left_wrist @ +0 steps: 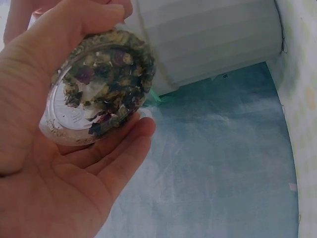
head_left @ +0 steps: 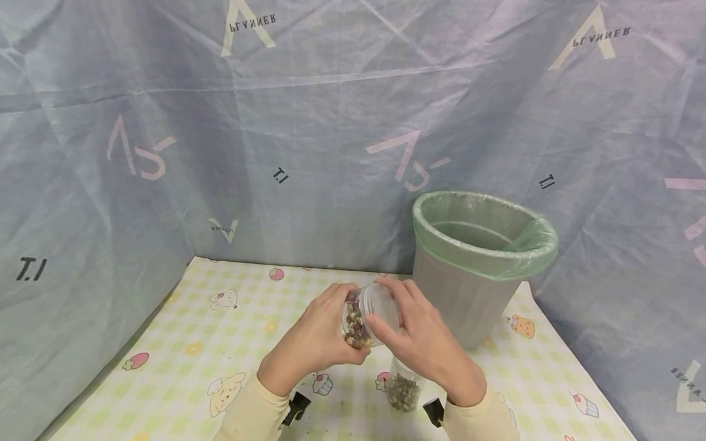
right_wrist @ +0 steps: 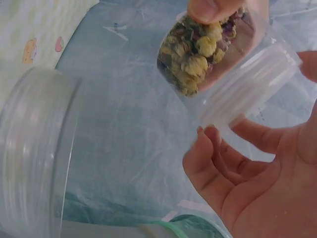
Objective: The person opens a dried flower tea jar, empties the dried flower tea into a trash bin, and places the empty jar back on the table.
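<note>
A clear plastic jar [head_left: 355, 321] of dried flower buds is tilted on its side above the table. My left hand [head_left: 320, 334] grips it round the body, and the left wrist view looks at its base [left_wrist: 99, 89]. On the jar's screw lid [right_wrist: 252, 82] are the thumb and fingertips of my right hand [head_left: 421, 331]; the lid sits on the jar's mouth. Below the right hand a second clear jar [head_left: 404, 392] with dried buds stands on the table, partly hidden by that hand. Its ribbed lid [right_wrist: 37, 148] looms close in the right wrist view.
A grey bin [head_left: 455, 300] with a green liner [head_left: 491, 260] stands at the back right, close to the right hand. The table wears a green checked cloth [head_left: 242, 331] with small crumbs on it. A grey-blue curtain [head_left: 309, 135] surrounds the back and sides.
</note>
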{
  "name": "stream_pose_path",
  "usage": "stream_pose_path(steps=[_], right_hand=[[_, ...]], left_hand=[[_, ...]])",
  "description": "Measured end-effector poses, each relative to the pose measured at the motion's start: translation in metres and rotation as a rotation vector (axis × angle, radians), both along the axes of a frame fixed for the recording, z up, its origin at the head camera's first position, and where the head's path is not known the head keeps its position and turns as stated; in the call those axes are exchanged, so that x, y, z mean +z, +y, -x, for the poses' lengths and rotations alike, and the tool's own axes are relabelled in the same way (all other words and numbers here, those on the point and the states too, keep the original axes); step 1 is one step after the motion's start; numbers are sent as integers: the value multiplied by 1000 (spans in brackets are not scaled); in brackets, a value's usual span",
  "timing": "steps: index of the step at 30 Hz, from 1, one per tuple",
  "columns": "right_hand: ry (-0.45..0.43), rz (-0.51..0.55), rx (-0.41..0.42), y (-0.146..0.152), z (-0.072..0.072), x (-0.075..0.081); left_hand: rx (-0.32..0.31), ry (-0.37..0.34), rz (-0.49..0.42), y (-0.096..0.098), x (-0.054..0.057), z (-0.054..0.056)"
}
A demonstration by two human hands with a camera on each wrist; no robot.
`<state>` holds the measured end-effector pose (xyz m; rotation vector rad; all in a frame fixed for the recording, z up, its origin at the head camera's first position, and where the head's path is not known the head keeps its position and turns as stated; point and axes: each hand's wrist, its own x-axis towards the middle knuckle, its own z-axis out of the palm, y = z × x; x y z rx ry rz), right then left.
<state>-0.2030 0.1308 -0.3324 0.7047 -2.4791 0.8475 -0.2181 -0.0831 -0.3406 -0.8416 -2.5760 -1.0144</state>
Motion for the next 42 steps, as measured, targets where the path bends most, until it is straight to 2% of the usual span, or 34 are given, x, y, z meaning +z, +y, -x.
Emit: stream_pose_path(steps=[8,20,30,42], right_hand=[[5,-57,56,6,-1,2],[90,-82,180,12,1,4],[100,-95,250,15,0,8],[173,-84,336,16,1,9]], left_hand=[[-12,-3,26,-1,-2,2],[-16,-21,41,-3,-1,3],[-34,-28,38,-3,-3,4],[-40,-50,37,-4,-3,4]])
